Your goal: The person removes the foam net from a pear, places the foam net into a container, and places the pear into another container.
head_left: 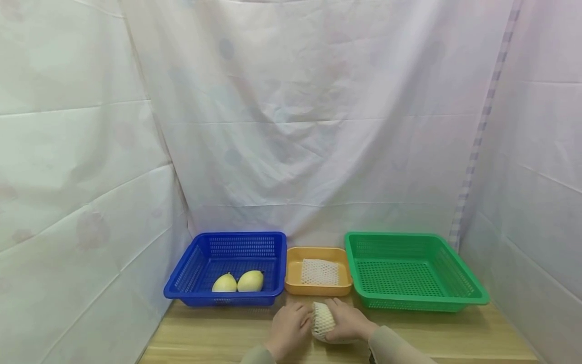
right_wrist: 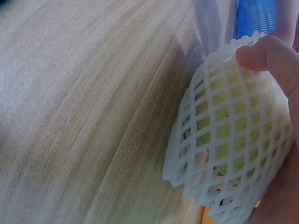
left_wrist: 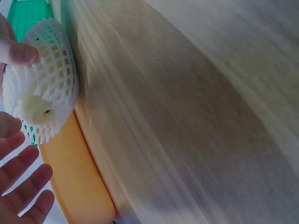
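A pale yellow pear (right_wrist: 233, 112) sits inside a white foam net (head_left: 322, 323) above the wooden table's front. My right hand (head_left: 347, 321) grips the netted pear from the right, its thumb (right_wrist: 254, 56) lying over the mesh. At the net's other end is my left hand (head_left: 287, 331), its fingers (left_wrist: 28, 193) spread and loosely bent. Whether the left fingertips touch the net, I cannot tell. In the left wrist view, bare pear skin (left_wrist: 35, 109) with a dark spot shows at the net's ragged opening.
A blue basket (head_left: 225, 301) at the left holds two yellow pears (head_left: 250, 281). The small orange tray (head_left: 318, 290) in the middle contains flat white foam netting (head_left: 320, 272). To the right stands a green basket (head_left: 423, 302). White curtains (head_left: 291, 126) hang behind and along both sides.
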`<state>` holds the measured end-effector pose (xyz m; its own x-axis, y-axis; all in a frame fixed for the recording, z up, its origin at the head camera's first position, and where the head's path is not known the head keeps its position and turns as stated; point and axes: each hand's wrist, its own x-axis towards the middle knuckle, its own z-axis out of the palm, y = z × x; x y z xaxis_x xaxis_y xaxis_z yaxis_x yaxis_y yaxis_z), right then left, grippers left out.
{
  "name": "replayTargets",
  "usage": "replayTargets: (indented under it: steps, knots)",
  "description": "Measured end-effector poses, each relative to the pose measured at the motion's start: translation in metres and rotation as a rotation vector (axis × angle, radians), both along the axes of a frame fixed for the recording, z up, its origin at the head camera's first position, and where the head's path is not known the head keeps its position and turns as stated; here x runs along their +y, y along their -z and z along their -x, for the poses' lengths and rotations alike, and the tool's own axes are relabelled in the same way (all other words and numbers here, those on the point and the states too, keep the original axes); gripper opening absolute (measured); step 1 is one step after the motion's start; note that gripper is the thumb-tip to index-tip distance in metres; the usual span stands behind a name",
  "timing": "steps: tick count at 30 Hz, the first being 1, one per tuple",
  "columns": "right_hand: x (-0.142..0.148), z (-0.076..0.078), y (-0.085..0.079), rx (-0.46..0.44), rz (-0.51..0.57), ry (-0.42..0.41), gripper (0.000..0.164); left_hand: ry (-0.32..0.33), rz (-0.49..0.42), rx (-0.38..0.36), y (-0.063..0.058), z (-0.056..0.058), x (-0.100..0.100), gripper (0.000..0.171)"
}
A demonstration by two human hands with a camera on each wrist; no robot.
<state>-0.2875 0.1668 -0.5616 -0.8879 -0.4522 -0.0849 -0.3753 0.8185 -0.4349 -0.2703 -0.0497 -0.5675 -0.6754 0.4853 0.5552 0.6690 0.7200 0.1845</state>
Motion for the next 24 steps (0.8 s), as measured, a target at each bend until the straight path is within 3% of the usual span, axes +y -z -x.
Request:
replayTargets:
  steps: [5, 14, 24]
  knots:
    - [0.000, 0.000, 0.000, -0.005, 0.014, 0.002, 0.086, 0.003, -0.006, 0.044, 0.000, 0.000, 0.003, 0.020]
    - [0.002, 0.001, 0.002, 0.001, 0.034, -0.004, 0.086, 0.046, -0.013, 0.047, -0.005, -0.001, 0.006, 0.030]
    - [0.002, -0.001, 0.001, 0.007, 0.043, -0.019, 0.086, 0.121, -0.004, 0.005, -0.005, 0.001, 0.011, 0.037]
